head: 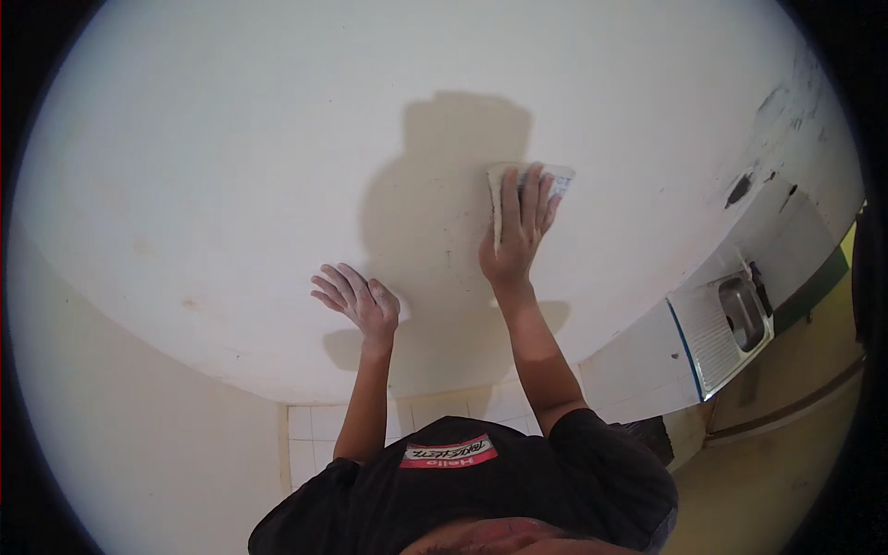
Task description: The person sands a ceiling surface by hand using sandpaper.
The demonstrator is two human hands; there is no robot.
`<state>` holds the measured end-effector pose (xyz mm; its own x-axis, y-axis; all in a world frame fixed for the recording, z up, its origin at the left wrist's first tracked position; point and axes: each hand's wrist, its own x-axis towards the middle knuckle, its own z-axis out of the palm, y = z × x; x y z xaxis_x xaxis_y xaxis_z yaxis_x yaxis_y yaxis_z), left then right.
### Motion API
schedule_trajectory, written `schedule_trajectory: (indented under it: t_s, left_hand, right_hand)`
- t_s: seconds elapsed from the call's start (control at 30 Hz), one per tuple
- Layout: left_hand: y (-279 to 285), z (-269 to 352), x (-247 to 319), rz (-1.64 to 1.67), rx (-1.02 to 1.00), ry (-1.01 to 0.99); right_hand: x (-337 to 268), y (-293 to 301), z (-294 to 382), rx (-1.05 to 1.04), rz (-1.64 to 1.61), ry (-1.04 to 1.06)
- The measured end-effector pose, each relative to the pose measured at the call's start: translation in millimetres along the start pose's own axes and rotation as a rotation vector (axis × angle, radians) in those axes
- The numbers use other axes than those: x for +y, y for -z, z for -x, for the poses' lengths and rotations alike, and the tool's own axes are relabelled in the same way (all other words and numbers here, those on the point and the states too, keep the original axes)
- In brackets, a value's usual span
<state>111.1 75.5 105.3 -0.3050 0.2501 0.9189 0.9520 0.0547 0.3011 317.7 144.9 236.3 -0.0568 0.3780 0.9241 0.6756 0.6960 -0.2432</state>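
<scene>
My right hand (517, 229) lies with fingers spread over a folded sheet of sandpaper (560, 182), pressing it against the pale wall (277, 139). The sheet's outer side is light with printing; its rough side cannot be seen. My left hand (357, 300), dusted white, is raised lower down and to the left, fingers apart and holding nothing. Whether it touches the wall cannot be told. A shadow of my head and arms falls on the wall between and around my hands.
At right, a stainless steel sink (742, 316) with a ribbed drainboard is set in a counter. Dark scuffs and a hole-like dark patch (741, 189) mark the wall above it. White tiles (302, 423) show low down, beside a side wall (139, 416) at left.
</scene>
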Motion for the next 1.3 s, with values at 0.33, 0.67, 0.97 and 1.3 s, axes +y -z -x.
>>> schedule_trajectory:
  t_s: [0.33,0.67,0.97,1.3]
  left_hand:
    - [1,-28,5,-0.047,-0.019,-0.228]
    - [-4,-64,22,-0.024,0.036,-0.423]
    - [3,-58,-12,-0.004,0.032,-0.381]
    - [28,-84,-44,0.079,0.05,-0.31]
  right_hand:
    - [52,-21,110,-0.034,0.06,-0.204]
    - [-26,-37,76,-0.227,-0.033,-0.031]
    - [-7,-19,42,-0.031,0.061,-0.042]
    - [25,-28,140,0.203,-0.011,-0.467]
